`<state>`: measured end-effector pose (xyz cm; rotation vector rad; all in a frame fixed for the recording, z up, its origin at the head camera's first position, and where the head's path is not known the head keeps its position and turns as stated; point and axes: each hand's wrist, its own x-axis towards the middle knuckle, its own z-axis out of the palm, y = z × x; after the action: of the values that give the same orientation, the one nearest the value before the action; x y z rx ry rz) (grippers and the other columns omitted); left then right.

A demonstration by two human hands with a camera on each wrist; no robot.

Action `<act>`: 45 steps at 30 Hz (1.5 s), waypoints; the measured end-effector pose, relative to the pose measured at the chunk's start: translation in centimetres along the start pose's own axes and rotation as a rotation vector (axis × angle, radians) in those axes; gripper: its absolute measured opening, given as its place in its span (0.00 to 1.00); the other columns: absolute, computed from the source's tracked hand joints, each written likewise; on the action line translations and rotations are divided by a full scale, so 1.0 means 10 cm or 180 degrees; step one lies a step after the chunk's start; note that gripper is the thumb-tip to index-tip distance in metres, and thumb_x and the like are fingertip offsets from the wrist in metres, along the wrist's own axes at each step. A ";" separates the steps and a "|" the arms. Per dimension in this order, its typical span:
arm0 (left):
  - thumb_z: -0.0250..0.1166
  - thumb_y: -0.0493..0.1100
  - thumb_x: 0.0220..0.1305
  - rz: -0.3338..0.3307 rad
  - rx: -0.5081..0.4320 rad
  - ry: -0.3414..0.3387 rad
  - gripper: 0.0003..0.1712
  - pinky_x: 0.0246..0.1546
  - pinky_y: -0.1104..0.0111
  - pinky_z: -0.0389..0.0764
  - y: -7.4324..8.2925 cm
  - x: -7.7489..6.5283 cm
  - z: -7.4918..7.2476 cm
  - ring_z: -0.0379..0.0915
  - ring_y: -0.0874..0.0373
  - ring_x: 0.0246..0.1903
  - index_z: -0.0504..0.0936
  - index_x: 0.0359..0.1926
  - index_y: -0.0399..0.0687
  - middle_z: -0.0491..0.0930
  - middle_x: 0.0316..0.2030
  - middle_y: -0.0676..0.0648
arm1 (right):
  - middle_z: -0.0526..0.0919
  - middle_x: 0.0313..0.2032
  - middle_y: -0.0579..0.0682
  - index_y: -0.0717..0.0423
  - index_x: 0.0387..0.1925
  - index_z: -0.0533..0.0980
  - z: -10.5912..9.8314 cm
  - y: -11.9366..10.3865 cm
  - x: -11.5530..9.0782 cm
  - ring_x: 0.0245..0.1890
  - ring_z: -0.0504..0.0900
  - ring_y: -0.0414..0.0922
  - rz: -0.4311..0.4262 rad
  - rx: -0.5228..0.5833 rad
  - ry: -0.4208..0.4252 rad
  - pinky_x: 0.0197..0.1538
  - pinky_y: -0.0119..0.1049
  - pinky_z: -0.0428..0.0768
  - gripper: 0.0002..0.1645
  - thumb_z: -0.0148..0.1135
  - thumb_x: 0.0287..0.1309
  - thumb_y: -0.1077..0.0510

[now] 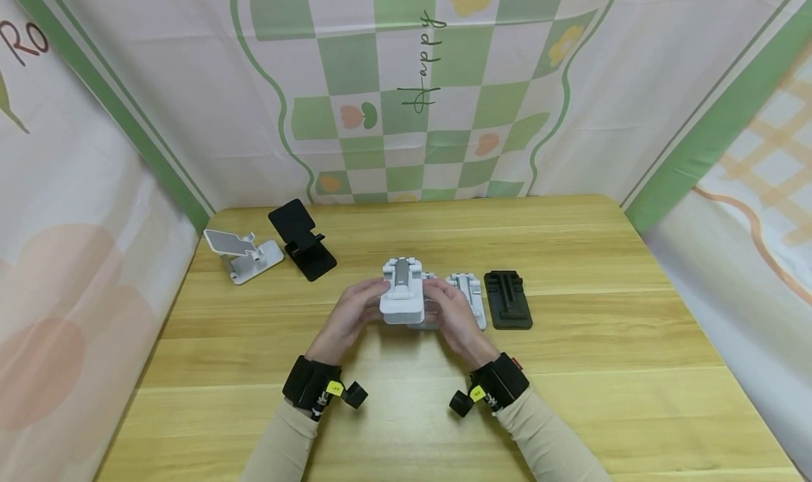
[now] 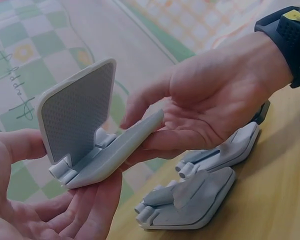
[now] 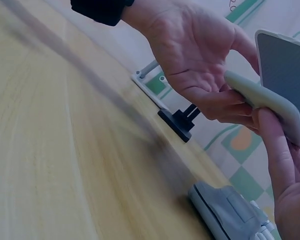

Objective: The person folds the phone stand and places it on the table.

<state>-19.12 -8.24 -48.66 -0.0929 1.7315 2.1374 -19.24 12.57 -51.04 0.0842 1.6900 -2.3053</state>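
Above the table both hands hold a white folding phone stand (image 1: 402,300) by its sides. Its padded plate stands raised from the base in the left wrist view, where the grey pad (image 2: 77,112) shows. The left hand (image 1: 345,320) has its fingers beneath the base and its thumb at the plate's edge. My right hand (image 1: 458,320) grips the opposite side, with fingers under the base and thumb near the plate. One folded white stand (image 2: 190,200) lies below the held one, mostly covered in the head view. Another folded white stand (image 1: 476,306) lies just beyond the right hand.
A folded black stand (image 1: 507,300) lies right of the white ones. At the back left are an opened white stand (image 1: 256,262) and an opened black stand (image 1: 311,256). The wooden table (image 1: 603,369) meets a patterned cloth (image 1: 425,137) at its back edge.
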 end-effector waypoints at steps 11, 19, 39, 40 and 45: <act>0.63 0.45 0.73 0.0018 0.0103 0.0045 0.31 0.49 0.66 0.82 -0.04 0.01 -0.01 0.80 0.57 0.48 0.71 0.69 0.32 0.80 0.59 0.37 | 0.85 0.41 0.48 0.58 0.50 0.75 -0.03 0.01 -0.01 0.40 0.86 0.43 -0.0011 -0.0118 -0.0191 0.43 0.39 0.88 0.12 0.56 0.75 0.54; 0.63 0.45 0.73 0.0010 0.0103 0.0097 0.31 0.49 0.67 0.82 -0.06 0.02 -0.01 0.79 0.57 0.49 0.71 0.70 0.32 0.77 0.62 0.35 | 0.85 0.41 0.47 0.57 0.48 0.76 -0.03 -0.01 -0.03 0.39 0.87 0.43 -0.0048 -0.0109 -0.0295 0.43 0.38 0.88 0.10 0.56 0.75 0.55; 0.65 0.38 0.71 0.0154 0.0135 0.0187 0.28 0.41 0.70 0.85 -0.10 0.02 0.00 0.84 0.59 0.41 0.74 0.67 0.30 0.83 0.56 0.34 | 0.86 0.40 0.46 0.72 0.60 0.67 -0.04 0.01 -0.02 0.38 0.87 0.41 0.0015 -0.0175 -0.0248 0.43 0.37 0.88 0.22 0.56 0.73 0.61; 0.65 0.38 0.71 0.0157 0.0143 0.0200 0.27 0.40 0.70 0.85 -0.10 0.02 0.00 0.84 0.60 0.41 0.74 0.67 0.30 0.83 0.56 0.34 | 0.86 0.39 0.45 0.71 0.59 0.68 -0.04 0.01 -0.02 0.38 0.87 0.41 0.0019 -0.0168 -0.0244 0.43 0.37 0.88 0.21 0.56 0.73 0.61; 0.66 0.39 0.71 0.0148 0.0191 0.0235 0.27 0.40 0.70 0.85 -0.13 0.03 -0.01 0.84 0.60 0.41 0.74 0.67 0.32 0.83 0.56 0.35 | 0.88 0.37 0.44 0.68 0.56 0.69 -0.04 0.00 -0.03 0.38 0.88 0.41 0.0021 -0.0160 -0.0249 0.43 0.37 0.88 0.17 0.57 0.73 0.61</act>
<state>-19.03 -8.03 -49.95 -0.1175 1.8552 2.1378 -19.00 13.01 -51.14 -0.0104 1.7051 -2.2296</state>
